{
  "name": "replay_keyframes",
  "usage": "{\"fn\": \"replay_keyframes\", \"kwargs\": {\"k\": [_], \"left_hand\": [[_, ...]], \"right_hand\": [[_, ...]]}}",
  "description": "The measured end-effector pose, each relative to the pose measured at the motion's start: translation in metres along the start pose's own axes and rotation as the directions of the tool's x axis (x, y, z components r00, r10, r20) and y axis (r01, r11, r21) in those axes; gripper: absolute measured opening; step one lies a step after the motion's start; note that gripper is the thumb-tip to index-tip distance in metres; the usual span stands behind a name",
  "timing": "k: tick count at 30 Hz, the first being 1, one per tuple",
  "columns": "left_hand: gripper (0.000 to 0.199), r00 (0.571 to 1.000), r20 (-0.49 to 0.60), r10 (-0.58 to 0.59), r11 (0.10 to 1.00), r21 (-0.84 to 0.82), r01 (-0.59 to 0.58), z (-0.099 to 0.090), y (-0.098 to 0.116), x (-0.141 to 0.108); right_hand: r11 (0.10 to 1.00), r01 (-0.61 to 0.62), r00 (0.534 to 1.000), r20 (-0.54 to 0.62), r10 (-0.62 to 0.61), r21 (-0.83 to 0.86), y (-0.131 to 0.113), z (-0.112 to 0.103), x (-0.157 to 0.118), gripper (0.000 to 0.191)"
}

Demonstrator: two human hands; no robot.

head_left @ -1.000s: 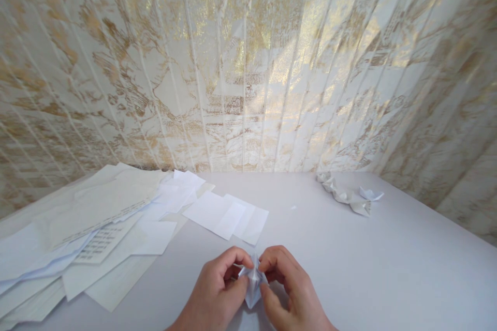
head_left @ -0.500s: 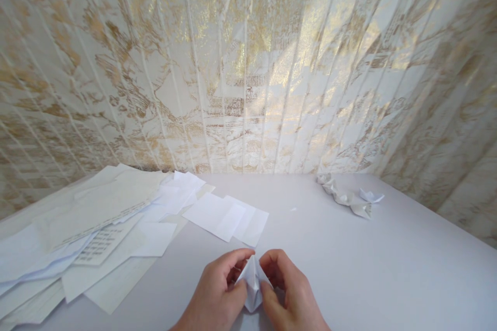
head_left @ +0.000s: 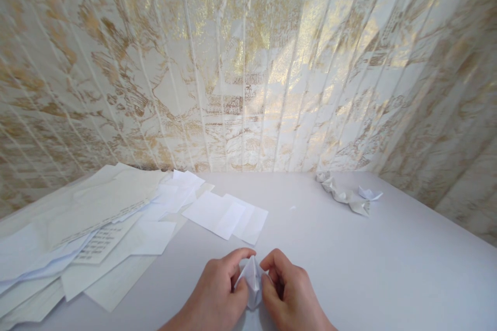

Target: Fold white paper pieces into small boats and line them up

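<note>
Between my hands is a small folded white paper (head_left: 253, 280), pointed at its top and bottom with a crease down the middle. My left hand (head_left: 221, 287) grips its left side, thumb on the near face and index finger near the top point. On the opposite side my right hand (head_left: 293, 289) pinches the edge with thumb and curled fingers. The folded paper is close to the white table's near edge, and the fingers behind it are partly hidden.
Two white paper pieces (head_left: 217, 214) overlap beyond my hands. A wide pile of loose sheets (head_left: 112, 217), some printed, covers the left side. Several folded paper shapes (head_left: 341, 194) lie at the back right, and a tiny scrap (head_left: 292, 208) sits mid-table. A patterned curtain (head_left: 248, 62) hangs behind.
The folded paper looks slightly narrower between my hands. My right fingers and thumb have shifted a little on its right edge. The papers on the table stay in place.
</note>
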State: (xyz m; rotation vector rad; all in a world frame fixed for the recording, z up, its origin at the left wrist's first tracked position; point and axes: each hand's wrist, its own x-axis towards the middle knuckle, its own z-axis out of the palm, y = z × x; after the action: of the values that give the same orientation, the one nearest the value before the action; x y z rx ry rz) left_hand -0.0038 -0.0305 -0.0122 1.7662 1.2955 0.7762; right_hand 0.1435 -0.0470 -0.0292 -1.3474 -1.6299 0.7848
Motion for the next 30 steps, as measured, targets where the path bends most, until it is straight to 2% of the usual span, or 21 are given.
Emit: {"fn": "replay_keyframes", "kwargs": {"k": [6,11,16,19,25,30], "left_hand": [[0.038,0.999,0.035,-0.041,0.999,-0.009,0.042,0.001,0.006,-0.001],[0.029,0.996,0.077,-0.048,0.997,-0.059,0.052,0.001,0.013,0.0],[0.012,0.995,0.095,-0.037,0.997,-0.057,0.043,0.001,0.008,0.002],[0.016,0.994,0.105,-0.042,0.986,-0.154,0.058,0.0,0.003,0.004],[0.022,0.968,0.223,-0.113,0.921,-0.343,0.186,-0.005,0.0,0.008],[0.019,0.934,0.289,-0.208,0.903,-0.312,0.297,-0.008,0.007,0.009]], "right_hand": [[0.999,-0.025,1.0,0.006,0.025,-0.02,-0.002,-0.001,0.001,0.006],[0.999,-0.049,0.998,0.041,0.05,-0.019,-0.003,-0.002,0.002,0.01],[0.999,-0.01,0.999,0.031,0.012,-0.053,-0.002,-0.002,0.001,0.013],[0.998,0.008,1.0,0.023,-0.007,-0.067,-0.001,0.0,-0.001,0.013],[0.997,-0.006,0.997,0.072,0.011,-0.072,0.001,0.002,-0.002,0.01],[0.998,-0.025,0.997,0.078,0.029,-0.053,0.001,0.004,-0.004,0.007]]}}
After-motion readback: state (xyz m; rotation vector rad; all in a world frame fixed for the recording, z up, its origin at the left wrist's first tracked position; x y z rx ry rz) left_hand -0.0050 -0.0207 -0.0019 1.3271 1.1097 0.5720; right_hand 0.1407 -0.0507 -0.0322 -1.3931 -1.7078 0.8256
